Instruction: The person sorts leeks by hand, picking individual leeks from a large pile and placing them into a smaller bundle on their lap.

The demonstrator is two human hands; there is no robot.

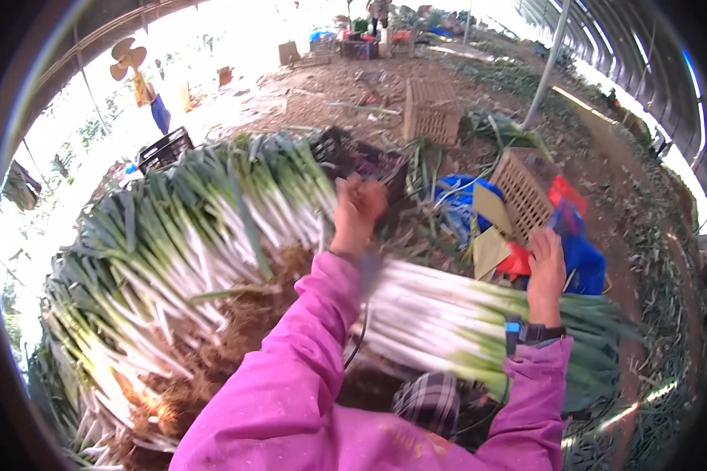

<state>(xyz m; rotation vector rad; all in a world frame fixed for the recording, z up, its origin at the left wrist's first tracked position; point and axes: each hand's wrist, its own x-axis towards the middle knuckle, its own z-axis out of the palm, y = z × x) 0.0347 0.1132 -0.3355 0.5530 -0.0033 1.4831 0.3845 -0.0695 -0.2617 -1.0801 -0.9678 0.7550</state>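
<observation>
My left hand (358, 213) is raised past the left end of a bundle of trimmed leeks (440, 314). Its fingers look curled and slightly blurred; whatever they may hold does not show. Fingers stretched and slightly apart, my right hand (547, 271) is over the far side of the bundle, near where the white stalks turn green. The bundle lies crosswise in front of me, white ends left and dark leaves right. To my left spreads a big heap of untrimmed leeks (212, 235), with brown roots (243, 337) facing me.
Beyond the bundle stand a tan plastic crate (520, 196), a blue plastic bag (581, 255), red plastic (514, 261) and yellowish card pieces (491, 250). A dark crate (361, 157) sits behind my left hand. A metal pole (548, 67) rises at the right. Leaf scraps litter the ground.
</observation>
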